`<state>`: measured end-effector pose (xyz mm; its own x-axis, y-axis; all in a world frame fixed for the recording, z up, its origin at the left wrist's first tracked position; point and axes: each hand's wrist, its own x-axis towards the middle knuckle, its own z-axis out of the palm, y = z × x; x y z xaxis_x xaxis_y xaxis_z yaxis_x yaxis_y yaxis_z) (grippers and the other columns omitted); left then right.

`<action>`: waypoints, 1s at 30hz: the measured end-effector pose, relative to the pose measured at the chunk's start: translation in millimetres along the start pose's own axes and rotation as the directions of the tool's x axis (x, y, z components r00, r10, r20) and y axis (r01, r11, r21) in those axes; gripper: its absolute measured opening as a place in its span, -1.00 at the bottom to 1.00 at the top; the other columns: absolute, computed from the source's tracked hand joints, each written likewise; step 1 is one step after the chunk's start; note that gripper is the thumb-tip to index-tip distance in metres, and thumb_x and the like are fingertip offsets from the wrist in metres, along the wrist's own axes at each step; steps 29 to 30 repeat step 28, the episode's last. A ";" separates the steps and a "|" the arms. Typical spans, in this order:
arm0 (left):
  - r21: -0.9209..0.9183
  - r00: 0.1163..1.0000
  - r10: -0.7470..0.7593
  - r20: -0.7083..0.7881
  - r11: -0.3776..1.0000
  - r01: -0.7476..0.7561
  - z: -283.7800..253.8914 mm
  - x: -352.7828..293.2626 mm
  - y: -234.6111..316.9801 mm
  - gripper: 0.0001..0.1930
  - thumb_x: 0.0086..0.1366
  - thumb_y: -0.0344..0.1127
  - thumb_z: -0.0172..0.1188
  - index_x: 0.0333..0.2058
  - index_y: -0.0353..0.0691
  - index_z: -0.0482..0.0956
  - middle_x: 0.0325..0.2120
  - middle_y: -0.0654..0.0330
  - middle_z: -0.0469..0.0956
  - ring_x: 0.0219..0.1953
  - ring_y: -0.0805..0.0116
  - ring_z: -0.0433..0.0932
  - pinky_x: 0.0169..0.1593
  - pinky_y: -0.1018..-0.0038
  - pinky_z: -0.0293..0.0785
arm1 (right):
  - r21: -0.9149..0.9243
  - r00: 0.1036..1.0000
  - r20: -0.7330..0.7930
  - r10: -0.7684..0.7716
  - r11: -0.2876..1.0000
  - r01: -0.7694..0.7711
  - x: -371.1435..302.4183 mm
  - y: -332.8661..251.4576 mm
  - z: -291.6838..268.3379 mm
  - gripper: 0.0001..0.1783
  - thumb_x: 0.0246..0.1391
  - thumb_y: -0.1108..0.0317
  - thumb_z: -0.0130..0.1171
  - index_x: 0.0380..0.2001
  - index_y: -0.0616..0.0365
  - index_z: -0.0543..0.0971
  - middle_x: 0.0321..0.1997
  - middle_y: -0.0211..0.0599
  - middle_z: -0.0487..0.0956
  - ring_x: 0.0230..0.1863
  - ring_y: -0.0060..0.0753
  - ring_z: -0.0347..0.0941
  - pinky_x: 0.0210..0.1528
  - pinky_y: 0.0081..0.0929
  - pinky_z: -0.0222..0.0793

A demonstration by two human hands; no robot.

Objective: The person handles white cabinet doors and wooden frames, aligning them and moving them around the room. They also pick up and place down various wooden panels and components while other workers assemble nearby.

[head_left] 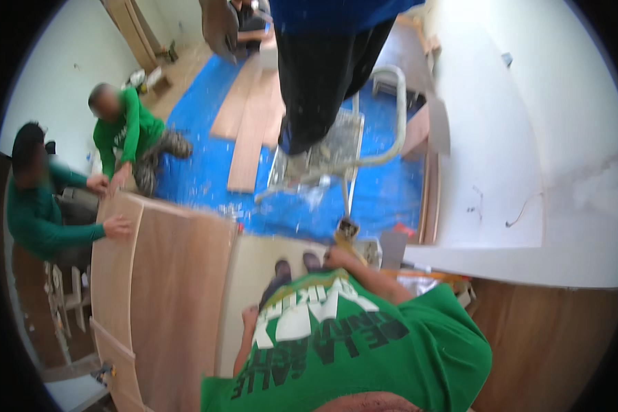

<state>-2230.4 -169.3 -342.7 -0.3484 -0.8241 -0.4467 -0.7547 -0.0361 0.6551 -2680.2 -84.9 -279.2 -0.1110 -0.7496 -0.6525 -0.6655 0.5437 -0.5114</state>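
Note:
I look down my own green shirt (pixel 350 343) to my shoes (pixel 295 266), which stand on a pale board (pixel 254 268). My right hand (pixel 336 258) reaches forward past my chest and is closed around a small yellowish tool (pixel 347 231). My left hand (pixel 250 317) hangs at my side over the pale board, beside the edge of a large brown wooden panel (pixel 178 288). Its fingers are too small and blurred to read. Two other people in green shirts hold the panel's far left edge with their hands (pixel 117 226).
A person in a blue top and black trousers stands on a metal step ladder (pixel 343 147) just ahead. Blue sheeting (pixel 384 185) covers the floor, with several long planks (pixel 254 117) lying on it. A white wall and ledge (pixel 515 264) run along the right.

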 end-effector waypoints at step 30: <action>0.592 0.985 -0.174 -0.003 0.793 0.142 -12.5 -59.7 -121.2 -0.88 -0.05 -0.23 0.23 -0.53 -0.09 0.63 -0.49 0.10 0.58 -0.43 0.11 0.56 -0.38 0.16 0.43 | -0.022 0.529 -0.457 -0.715 0.604 0.797 -24.8 -423.3 -118.8 -0.71 0.10 0.27 0.15 -0.13 0.16 0.54 -0.22 -0.12 0.58 -0.12 -0.21 0.53 -0.07 -0.31 0.42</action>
